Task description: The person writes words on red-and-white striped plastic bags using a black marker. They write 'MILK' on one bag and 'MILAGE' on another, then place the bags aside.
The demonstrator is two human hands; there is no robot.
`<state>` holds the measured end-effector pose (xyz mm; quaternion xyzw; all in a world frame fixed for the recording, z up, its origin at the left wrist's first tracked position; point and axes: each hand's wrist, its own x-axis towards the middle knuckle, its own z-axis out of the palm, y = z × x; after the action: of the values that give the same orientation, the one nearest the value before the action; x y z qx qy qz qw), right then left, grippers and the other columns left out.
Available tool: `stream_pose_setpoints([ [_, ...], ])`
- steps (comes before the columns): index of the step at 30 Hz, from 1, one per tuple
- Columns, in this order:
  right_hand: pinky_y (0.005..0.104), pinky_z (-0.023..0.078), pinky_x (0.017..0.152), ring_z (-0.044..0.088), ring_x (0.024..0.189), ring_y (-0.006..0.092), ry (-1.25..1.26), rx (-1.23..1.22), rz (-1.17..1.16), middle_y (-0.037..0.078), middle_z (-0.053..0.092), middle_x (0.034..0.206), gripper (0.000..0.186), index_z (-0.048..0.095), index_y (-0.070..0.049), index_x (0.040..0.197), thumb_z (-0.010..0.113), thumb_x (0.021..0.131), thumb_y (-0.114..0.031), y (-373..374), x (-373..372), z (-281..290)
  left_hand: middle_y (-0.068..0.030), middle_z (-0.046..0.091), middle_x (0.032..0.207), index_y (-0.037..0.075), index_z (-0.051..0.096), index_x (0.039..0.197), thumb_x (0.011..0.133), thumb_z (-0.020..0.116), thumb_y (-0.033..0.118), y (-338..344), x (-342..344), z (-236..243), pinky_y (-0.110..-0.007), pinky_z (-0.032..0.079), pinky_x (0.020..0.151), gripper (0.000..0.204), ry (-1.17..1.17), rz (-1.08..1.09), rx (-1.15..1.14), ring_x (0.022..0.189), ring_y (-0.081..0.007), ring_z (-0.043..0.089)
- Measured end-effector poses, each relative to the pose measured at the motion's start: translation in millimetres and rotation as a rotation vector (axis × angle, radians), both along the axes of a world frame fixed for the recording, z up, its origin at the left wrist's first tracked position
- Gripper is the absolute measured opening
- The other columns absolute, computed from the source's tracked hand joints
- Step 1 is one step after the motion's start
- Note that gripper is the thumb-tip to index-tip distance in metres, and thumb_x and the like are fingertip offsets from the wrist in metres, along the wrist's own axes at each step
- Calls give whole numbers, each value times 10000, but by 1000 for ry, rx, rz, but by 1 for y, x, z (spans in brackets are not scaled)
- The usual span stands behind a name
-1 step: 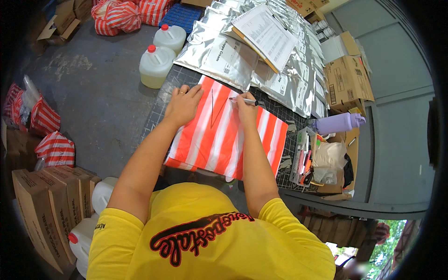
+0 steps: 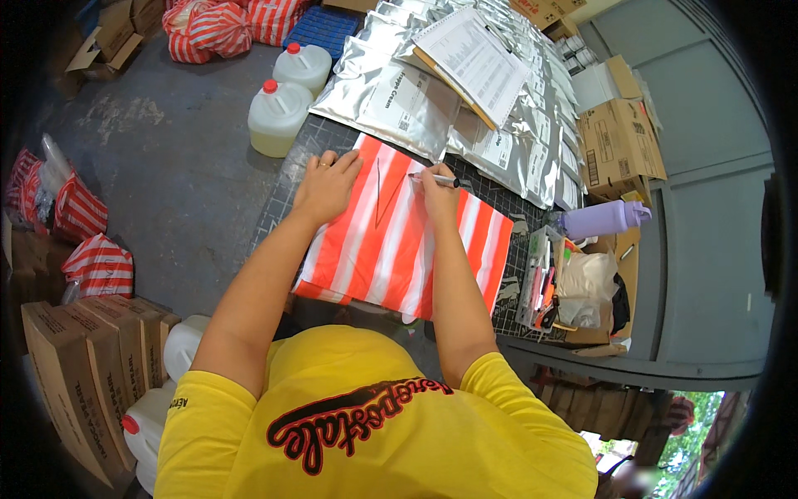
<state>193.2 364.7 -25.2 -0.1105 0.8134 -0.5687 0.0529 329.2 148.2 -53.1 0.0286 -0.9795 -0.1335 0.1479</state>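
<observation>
A red-and-white striped plastic bag (image 2: pixel 366 258) lies flat on the dark gridded mat that covers the table. My left hand (image 2: pixel 328 187) rests on its upper left edge, fingers stretched out and pressing the plastic down. Between the fingers of my right hand (image 2: pixel 437 190) is a black marker (image 2: pixel 450 181), its tip pointing left onto the bag's upper part. Thin black strokes run down the striped surface between my two hands. The bag's lower edge is partly folded, and my right forearm crosses over its right half.
Silver pouches (image 2: pixel 399 104) crowd the table's far side, with a clipboard (image 2: pixel 478 62) on top. At right are a pen tray (image 2: pixel 540 283), a purple bottle (image 2: pixel 598 219) and a cardboard box (image 2: pixel 619 145). Liquid jugs (image 2: pixel 278 125) stand beyond the left edge; brown cartons (image 2: pixel 71 358) stand lower left.
</observation>
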Motion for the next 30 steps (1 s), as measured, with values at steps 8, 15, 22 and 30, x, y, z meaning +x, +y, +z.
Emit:
stream_pose_setpoints([
  [8, 318, 448, 596, 570, 642, 128, 50, 66, 26, 47, 634, 691, 167, 629, -12, 786, 664, 871, -151, 4, -11, -12, -33, 557, 1527, 112, 599, 1439, 976, 576, 189, -2, -6, 0, -453, 406, 992, 471, 24, 0, -7, 1226, -287, 542],
  [15, 310, 444, 594, 563, 652, 113, -19, 61, 48, 38, 639, 707, 156, 615, -20, 773, 639, 889, -122, 17, 31, -1, -35, 558, 1523, 116, 603, 1432, 974, 582, 189, -3, -7, 0, -458, 406, 996, 464, 31, 5, -2, 1228, -286, 545],
  [22, 292, 428, 594, 553, 654, 103, -112, 64, 41, 29, 631, 704, 168, 622, -24, 776, 659, 890, -141, 26, 75, 15, -26, 559, 1521, 124, 611, 1417, 986, 589, 204, -3, -7, -1, -466, 414, 975, 439, 33, 7, -14, 1213, -276, 551],
  [30, 288, 429, 599, 541, 650, 98, -132, 100, 68, 30, 626, 697, 168, 644, -20, 802, 663, 898, -156, 37, 104, 16, -28, 572, 1506, 122, 617, 1411, 1004, 578, 212, -2, -7, -2, -458, 411, 974, 419, 64, 5, -14, 1204, -276, 556],
])
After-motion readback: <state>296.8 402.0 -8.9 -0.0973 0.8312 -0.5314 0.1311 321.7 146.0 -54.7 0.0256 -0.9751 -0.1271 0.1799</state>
